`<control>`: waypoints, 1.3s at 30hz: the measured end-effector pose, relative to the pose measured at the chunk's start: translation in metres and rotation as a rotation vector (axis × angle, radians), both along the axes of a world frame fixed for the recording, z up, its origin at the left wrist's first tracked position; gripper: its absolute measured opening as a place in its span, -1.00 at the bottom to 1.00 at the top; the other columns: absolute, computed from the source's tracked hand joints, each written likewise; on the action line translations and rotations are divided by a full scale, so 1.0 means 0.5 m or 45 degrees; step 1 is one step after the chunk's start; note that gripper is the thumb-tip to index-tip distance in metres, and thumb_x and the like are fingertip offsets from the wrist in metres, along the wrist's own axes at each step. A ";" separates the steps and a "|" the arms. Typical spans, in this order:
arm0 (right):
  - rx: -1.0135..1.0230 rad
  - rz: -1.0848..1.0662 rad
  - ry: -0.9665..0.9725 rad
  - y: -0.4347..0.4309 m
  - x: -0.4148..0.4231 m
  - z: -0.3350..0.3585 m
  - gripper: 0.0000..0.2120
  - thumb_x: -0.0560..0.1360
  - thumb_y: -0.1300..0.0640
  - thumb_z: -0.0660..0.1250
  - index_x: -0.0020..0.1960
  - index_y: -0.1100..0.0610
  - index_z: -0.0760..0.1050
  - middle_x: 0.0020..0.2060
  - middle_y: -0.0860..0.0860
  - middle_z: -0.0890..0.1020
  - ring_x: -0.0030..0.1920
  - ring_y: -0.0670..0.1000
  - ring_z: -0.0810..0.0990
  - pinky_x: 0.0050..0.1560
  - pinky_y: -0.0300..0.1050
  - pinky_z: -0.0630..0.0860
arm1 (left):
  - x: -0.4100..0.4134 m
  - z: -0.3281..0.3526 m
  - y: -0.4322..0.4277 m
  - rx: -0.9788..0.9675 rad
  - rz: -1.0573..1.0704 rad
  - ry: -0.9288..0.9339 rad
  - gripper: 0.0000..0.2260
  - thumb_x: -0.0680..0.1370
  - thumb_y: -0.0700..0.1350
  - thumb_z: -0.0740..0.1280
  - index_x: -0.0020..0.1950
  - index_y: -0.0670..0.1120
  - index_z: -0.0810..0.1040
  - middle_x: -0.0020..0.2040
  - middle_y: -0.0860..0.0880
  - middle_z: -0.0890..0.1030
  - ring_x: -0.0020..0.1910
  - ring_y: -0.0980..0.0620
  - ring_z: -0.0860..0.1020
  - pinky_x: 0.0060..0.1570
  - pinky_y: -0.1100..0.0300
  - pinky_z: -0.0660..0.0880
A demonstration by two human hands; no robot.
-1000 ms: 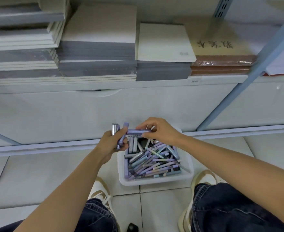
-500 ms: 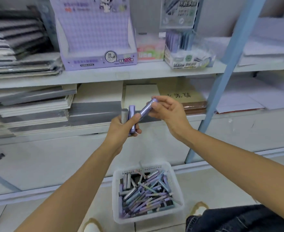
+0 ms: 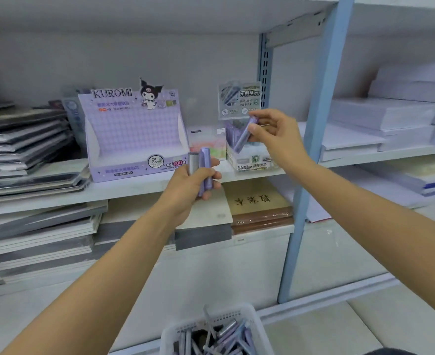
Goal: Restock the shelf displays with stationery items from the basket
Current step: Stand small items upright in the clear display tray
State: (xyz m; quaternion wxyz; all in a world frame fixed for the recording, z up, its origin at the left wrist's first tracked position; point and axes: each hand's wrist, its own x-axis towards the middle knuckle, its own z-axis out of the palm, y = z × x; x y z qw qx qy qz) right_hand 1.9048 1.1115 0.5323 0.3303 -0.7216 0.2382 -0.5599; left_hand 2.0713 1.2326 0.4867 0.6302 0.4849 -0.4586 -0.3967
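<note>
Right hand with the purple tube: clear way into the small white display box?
Probably yes. The right hand holds the purple tube right in front of the small white display box; nothing stands between them.

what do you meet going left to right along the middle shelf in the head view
notebooks → kuromi box → pink pack → refill box → blue post → paper stacks

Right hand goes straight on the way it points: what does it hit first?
Probably the small display box on the shelf: the right hand holds its purple tube angled down toward the box's open top. Depth is unclear.
</note>
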 end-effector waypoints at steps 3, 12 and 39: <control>-0.111 -0.117 0.135 -0.035 0.010 0.008 -0.76 0.51 0.32 0.36 0.17 0.24 0.56 -0.05 0.07 0.62 -0.05 0.03 0.61 0.02 -0.01 0.63 | 0.008 0.013 -0.022 0.003 -0.009 -0.006 -0.85 0.59 -0.24 0.28 0.12 -0.11 0.58 -0.24 -0.02 0.64 -0.28 0.07 0.61 -0.49 0.30 0.39; -0.298 -0.149 0.478 -0.075 0.020 0.008 -0.78 0.52 0.28 0.36 0.16 0.18 0.58 -0.07 0.01 0.62 -0.07 -0.03 0.58 0.00 -0.33 0.52 | 0.028 0.008 -0.065 0.014 0.011 -0.046 -0.88 0.59 -0.20 0.32 0.10 -0.09 0.57 -0.22 0.02 0.69 -0.21 0.10 0.65 -0.40 0.34 0.48; -0.127 0.356 0.344 0.012 0.008 -0.001 -0.73 0.54 0.19 0.36 0.23 0.18 0.53 0.00 0.14 0.62 -0.19 -0.02 0.60 -0.22 -0.21 0.56 | -0.015 0.023 -0.047 -0.036 -0.096 -0.228 -0.93 0.59 -0.14 0.33 0.05 -0.04 0.56 -0.14 -0.03 0.71 -0.15 0.10 0.66 -0.31 0.32 0.47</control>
